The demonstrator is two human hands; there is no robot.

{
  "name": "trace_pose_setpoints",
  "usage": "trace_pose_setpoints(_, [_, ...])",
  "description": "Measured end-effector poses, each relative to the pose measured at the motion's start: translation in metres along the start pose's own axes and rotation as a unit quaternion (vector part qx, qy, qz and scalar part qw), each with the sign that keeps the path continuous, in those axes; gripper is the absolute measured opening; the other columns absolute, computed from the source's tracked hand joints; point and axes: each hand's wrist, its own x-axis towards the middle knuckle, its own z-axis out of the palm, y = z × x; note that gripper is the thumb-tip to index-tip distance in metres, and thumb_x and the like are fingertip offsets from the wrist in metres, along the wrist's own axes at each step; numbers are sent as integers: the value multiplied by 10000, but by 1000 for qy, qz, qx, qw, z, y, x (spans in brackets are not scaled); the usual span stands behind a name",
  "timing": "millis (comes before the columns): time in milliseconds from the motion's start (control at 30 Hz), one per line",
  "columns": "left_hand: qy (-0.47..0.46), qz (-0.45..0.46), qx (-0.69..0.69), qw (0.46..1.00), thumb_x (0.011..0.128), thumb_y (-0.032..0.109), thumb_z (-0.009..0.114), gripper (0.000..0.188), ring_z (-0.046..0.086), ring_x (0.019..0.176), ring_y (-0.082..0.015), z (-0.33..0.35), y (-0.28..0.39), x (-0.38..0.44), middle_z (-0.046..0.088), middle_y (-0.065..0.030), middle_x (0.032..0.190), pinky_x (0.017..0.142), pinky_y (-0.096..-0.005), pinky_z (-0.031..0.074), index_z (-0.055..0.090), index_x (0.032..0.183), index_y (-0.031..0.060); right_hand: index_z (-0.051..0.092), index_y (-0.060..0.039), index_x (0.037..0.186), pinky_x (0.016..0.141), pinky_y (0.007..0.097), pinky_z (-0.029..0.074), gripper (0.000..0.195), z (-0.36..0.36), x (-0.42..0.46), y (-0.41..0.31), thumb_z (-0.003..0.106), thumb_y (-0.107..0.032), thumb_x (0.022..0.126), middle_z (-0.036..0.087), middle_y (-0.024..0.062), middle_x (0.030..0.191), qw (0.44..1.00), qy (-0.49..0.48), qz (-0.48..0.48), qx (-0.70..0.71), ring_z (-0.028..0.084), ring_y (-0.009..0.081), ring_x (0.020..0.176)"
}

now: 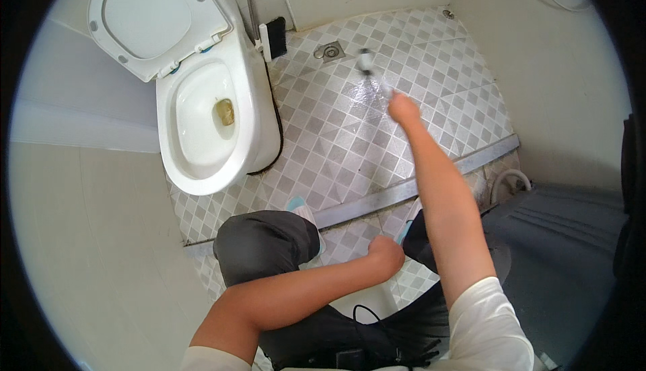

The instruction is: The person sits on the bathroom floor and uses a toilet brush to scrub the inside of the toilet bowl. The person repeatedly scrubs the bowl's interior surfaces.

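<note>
My right hand (405, 108) is stretched out over the tiled floor (328, 154), its fingers closed on the handle of a small white tool with dark ends (365, 61). Motion blurs that tool, so its exact kind cannot be told. Below it the floor shines as if wet. Close to my knees, my left hand (386, 257) is curled; its fingers are turned away, and whether it holds anything is hidden. A white toilet (202, 184) stands at the left with seat and lid raised and yellow-brown matter in its bowl.
A black-bristled brush (276, 38) leans beside the toilet. Near it lies a metal floor drain (330, 51), with a smaller drain (447, 14) in the far corner. A raised stone sill (363, 201) crosses the floor by my feet. A grey pipe (509, 175) and a dark grey container-like object (560, 235) are at right.
</note>
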Motion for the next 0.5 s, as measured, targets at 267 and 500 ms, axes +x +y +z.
trace_pose_setpoints(267, [33,13,7,999,801,132,572,146,697,725,-256,0,2,-2,708,-115,787,553,-397,504,702,822,68,584,-168,1215,765,498,531,330,6,-25,-79,491,-240,906,678,178,1008,985,-80,-131,-83,664,350,923])
trace_pose_setpoints(500, [11,-20,-10,1000,802,131,585,149,698,737,-254,0,-1,-7,711,-105,795,549,-397,503,713,842,68,609,-53,1104,748,491,534,328,-30,-3,58,408,-239,923,685,185,964,993,38,74,-79,671,359,895])
